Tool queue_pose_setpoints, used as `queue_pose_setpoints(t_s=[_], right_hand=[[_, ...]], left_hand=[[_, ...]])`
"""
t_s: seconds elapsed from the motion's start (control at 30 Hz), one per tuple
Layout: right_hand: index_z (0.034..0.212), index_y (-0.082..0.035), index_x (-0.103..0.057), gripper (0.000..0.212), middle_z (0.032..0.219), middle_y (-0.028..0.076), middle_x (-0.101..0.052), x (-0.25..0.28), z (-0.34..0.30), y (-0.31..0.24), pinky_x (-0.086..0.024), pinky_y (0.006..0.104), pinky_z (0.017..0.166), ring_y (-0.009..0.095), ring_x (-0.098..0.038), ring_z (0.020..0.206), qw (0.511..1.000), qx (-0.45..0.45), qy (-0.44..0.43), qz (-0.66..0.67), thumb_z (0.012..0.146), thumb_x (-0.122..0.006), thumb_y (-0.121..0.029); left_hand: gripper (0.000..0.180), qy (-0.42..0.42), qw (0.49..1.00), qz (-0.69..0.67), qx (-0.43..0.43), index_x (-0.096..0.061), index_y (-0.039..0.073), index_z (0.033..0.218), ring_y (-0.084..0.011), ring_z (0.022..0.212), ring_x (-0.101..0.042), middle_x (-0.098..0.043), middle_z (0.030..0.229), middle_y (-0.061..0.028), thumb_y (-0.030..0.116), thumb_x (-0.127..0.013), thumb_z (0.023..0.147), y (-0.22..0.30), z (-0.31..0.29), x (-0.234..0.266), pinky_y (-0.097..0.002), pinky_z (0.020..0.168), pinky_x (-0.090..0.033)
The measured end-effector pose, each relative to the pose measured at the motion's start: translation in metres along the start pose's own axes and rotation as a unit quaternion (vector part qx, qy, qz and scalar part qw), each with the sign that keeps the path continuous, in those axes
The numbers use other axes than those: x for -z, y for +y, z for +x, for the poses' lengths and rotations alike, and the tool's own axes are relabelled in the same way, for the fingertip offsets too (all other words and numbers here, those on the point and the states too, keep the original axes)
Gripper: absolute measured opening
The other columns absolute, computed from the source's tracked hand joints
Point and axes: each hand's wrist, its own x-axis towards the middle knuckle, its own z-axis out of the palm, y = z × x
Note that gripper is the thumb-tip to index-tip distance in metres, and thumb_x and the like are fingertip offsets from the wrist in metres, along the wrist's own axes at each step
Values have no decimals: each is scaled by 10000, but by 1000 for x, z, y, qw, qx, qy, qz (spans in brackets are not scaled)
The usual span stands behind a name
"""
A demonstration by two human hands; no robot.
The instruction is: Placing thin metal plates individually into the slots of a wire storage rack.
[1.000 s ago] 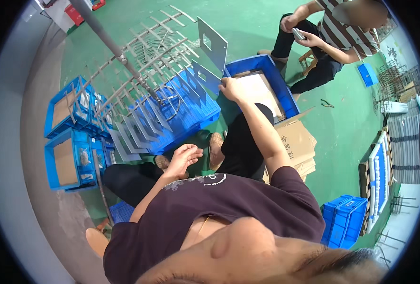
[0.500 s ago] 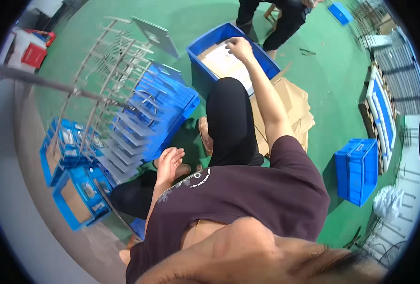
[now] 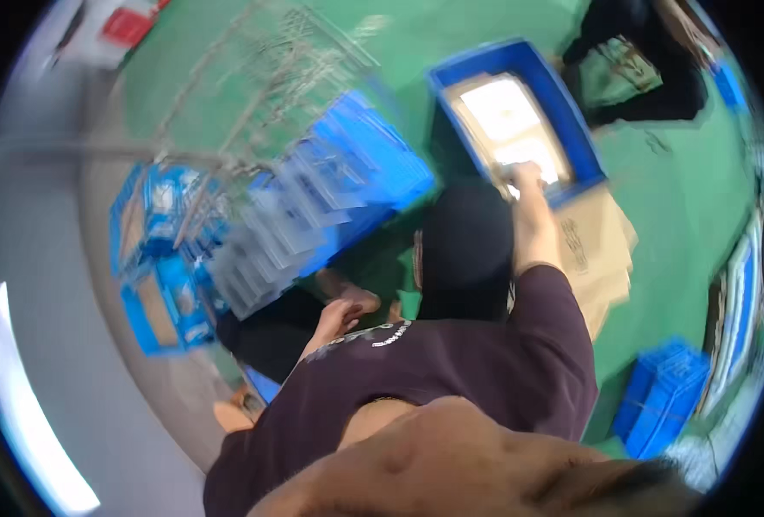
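My right hand (image 3: 530, 179) reaches over the near end of a deep blue bin (image 3: 582, 142). Its fingers are curled and blurred, with a small grey patch at their tips that I cannot make out. Inside the bin lie bright white sheets (image 3: 498, 108) on brown cardboard (image 3: 464, 93). My left hand (image 3: 339, 317) is low in front of my body, close to my leg; motion smears its fingers. Left of my knee, several thin grey panels (image 3: 287, 215) stand in a row on a metal rack (image 3: 227, 159), blurred, beside a blue crate (image 3: 390, 168).
Flat brown cardboard pieces (image 3: 601, 250) lie on the green floor right of the bin. Blue boxes (image 3: 162, 297) stand at the left, and a blue crate (image 3: 662, 396) at the lower right. Another person's dark-clad legs (image 3: 683, 90) are beyond the bin.
The whole view has swung, so the bin and rack appear farther right. My right hand has come from the bin's far part to its near end. My left hand has lowered toward my body.
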Motion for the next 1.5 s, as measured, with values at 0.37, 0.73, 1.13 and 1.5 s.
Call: queue_pose_setpoints(t_s=[0.37,0.73,1.13,1.5], right_hand=[[1056,-40,-555,297,1037,158,-577,-73,52,38,-512,436,760,283,-570,1006,972,47,216,-78,820,-508,-215],[927,-47,-585,293,950,123,-576,58,-27,43,-426,428,727,267,-540,899,862,120,-2,493,726,-619,-257],[1273,23,-401,640,1287,156,-458,126,-400,56,-290,396,1024,276,-412,1184,517,576,141,618,653,-492,-108],[1267,0,-398,461,1253,99,-455,20,-543,-222,-296,310,993,220,-416,1144,533,738,-228,345,806,-403,-18]], left_hand=[[173,28,999,34,-2,-591,39,913,-138,719,-616,-639,870,-85,187,-603,826,-3,-21,-15,-208,547,-444],[195,-87,989,76,-92,-587,29,956,-118,736,-607,-638,878,-95,176,-618,831,3,-37,-20,-195,576,-456],[323,-147,821,-143,-533,-548,21,1109,-222,915,-613,-626,1046,-148,274,-488,916,136,-149,112,-276,750,-460],[1171,1,935,-79,-345,-241,-29,1385,-411,1215,-379,-313,1324,-361,864,-387,641,230,-111,173,-420,1003,-278]])
